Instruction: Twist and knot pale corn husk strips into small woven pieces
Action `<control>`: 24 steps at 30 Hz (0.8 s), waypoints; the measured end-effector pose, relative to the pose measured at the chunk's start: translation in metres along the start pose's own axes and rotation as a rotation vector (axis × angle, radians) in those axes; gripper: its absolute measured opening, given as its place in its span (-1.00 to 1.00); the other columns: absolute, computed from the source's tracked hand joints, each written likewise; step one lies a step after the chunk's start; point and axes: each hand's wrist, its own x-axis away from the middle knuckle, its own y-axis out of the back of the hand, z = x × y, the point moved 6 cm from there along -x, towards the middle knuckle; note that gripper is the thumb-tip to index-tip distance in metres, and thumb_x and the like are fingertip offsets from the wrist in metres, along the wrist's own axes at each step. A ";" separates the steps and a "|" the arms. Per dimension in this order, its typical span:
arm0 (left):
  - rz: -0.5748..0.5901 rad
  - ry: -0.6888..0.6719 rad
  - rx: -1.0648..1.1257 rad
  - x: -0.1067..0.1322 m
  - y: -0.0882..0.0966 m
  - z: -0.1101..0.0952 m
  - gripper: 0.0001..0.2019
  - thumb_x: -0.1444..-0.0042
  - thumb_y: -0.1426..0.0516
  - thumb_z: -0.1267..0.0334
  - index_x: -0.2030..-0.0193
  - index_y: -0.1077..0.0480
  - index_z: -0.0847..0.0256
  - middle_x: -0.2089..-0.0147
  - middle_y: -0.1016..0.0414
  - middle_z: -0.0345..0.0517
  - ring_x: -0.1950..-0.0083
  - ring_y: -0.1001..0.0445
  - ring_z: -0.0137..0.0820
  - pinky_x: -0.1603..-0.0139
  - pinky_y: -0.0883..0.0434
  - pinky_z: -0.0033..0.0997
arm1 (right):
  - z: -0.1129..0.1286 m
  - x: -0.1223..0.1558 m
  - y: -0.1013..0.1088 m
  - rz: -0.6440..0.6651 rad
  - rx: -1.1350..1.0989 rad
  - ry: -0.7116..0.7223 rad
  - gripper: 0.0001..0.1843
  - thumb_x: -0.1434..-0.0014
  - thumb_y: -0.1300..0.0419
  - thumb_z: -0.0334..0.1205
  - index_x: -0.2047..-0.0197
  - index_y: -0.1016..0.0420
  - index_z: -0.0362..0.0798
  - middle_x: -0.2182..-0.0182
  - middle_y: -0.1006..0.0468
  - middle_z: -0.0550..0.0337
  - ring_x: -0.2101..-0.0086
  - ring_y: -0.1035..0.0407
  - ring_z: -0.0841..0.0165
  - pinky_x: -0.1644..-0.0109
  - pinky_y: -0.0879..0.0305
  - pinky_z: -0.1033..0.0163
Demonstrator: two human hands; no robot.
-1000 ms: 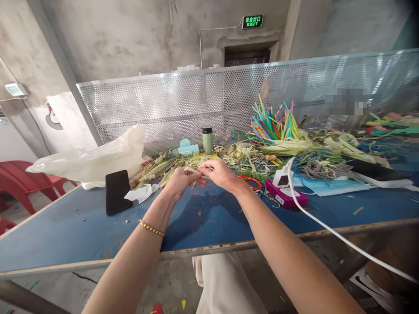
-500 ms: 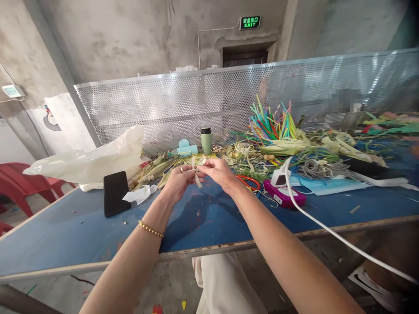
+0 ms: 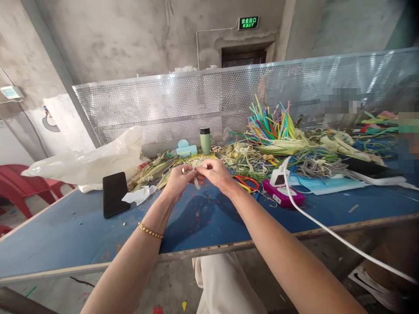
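My left hand point(image 3: 178, 179) and my right hand point(image 3: 216, 174) meet above the middle of the blue table point(image 3: 203, 226). Pinched between both sets of fingertips is a pale strip of corn husk point(image 3: 197, 183), with one end hanging below the fingers. The fingers cover much of the strip. Just behind the hands stand a green bottle with a black lid point(image 3: 205, 141) and a light blue case point(image 3: 187, 151). Red-handled scissors point(image 3: 250, 181) lie to the right of my right hand.
A dark phone point(image 3: 115, 195) and crumpled white paper point(image 3: 140, 195) are on the left, with a big plastic bag point(image 3: 88, 163) behind. Loose husks point(image 3: 244, 155), colourful pipe cleaners point(image 3: 271, 124), a purple box point(image 3: 283, 194) and a white cable point(image 3: 314, 224) occupy the right. A perforated metal panel point(image 3: 157, 109) closes the back.
Both hands stay at nearly the same spot. The husk's upper loop, which stood out above the fingers, now shows less, and the fingertips have shifted slightly.
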 end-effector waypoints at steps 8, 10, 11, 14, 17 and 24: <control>-0.098 -0.018 -0.025 -0.001 0.001 -0.001 -0.92 0.13 -0.20 0.36 0.52 -0.35 0.25 0.59 -0.49 -0.14 0.53 -0.51 -0.35 0.42 -0.41 -0.39 | 0.007 0.003 0.000 -0.031 0.054 0.015 -0.76 -0.06 -0.24 -0.17 0.56 -0.42 -0.08 0.61 -0.40 0.26 0.48 -0.22 0.41 0.38 -0.05 0.29; -0.085 -0.008 0.000 -0.002 0.001 -0.001 -0.93 0.13 -0.20 0.36 0.49 -0.36 0.26 0.56 -0.51 -0.11 0.52 -0.52 -0.34 0.39 -0.43 -0.37 | 0.007 0.004 0.000 -0.038 0.033 0.008 -0.77 -0.07 -0.23 -0.16 0.55 -0.43 -0.09 0.59 -0.42 0.24 0.47 -0.23 0.41 0.37 -0.06 0.29; -0.080 -0.002 0.010 -0.002 0.000 -0.001 -0.93 0.13 -0.20 0.36 0.48 -0.37 0.27 0.55 -0.53 -0.09 0.52 -0.53 -0.34 0.38 -0.44 -0.36 | 0.006 0.004 0.000 -0.044 0.025 0.004 -0.77 -0.07 -0.22 -0.16 0.55 -0.43 -0.09 0.59 -0.43 0.24 0.47 -0.23 0.40 0.37 -0.06 0.29; -0.077 0.007 0.019 -0.001 0.000 -0.002 -0.91 0.13 -0.22 0.35 0.45 -0.39 0.29 0.52 -0.55 -0.05 0.51 -0.53 -0.33 0.38 -0.44 -0.35 | 0.005 0.003 0.001 -0.063 0.010 -0.008 -0.77 -0.05 -0.23 -0.16 0.56 -0.42 -0.09 0.61 -0.39 0.25 0.47 -0.22 0.40 0.37 -0.05 0.29; -0.079 0.005 0.016 0.000 0.000 -0.004 -0.89 0.13 -0.23 0.33 0.44 -0.39 0.29 0.51 -0.55 -0.03 0.50 -0.54 -0.31 0.40 -0.44 -0.35 | 0.003 0.003 -0.001 -0.072 -0.006 -0.021 -0.76 -0.03 -0.23 -0.17 0.59 -0.39 -0.08 0.64 -0.33 0.28 0.49 -0.17 0.41 0.39 -0.02 0.29; -0.080 -0.013 0.024 0.000 0.002 -0.003 -0.87 0.10 -0.23 0.30 0.40 -0.42 0.31 0.47 -0.59 -0.01 0.46 -0.57 -0.29 0.38 -0.44 -0.36 | -0.001 0.001 -0.001 -0.044 -0.036 -0.047 -0.73 -0.05 -0.24 -0.17 0.59 -0.34 -0.07 0.62 -0.33 0.29 0.51 -0.15 0.43 0.41 0.00 0.28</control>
